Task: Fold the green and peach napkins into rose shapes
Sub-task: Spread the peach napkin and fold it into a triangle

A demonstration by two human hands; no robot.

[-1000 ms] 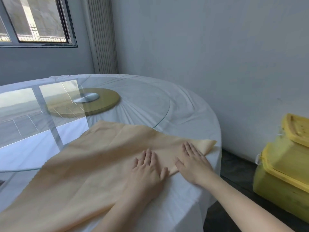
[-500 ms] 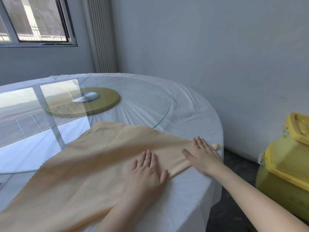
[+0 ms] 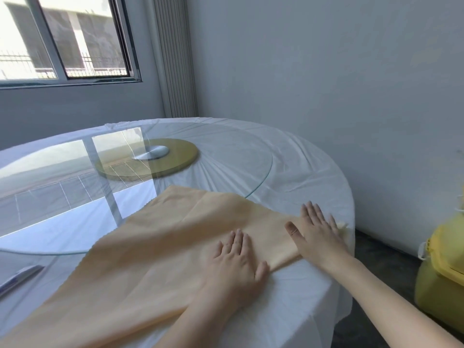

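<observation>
On the near right part of the round table (image 3: 313, 169), covered with a white cloth, the peach napkin (image 3: 155, 252) lies flat as a long band from lower left to the table's right rim. Its far corner overlaps the edge of the glass turntable (image 3: 233, 149).

Left hand (image 3: 234, 268): palm down, fingers straight and close together, thumb out to the side, pressing the napkin at its near edge.

Right hand (image 3: 316, 233): palm down, fingers straight and slightly spread, pressing the napkin's right end. The cloth tip shows just past the fingertips, at the table rim.

Hands near each other, not touching.

Yellow lidded bin (image 3: 443, 287) on the floor to the right, well apart from the table. Window (image 3: 62, 38) at upper left.
</observation>
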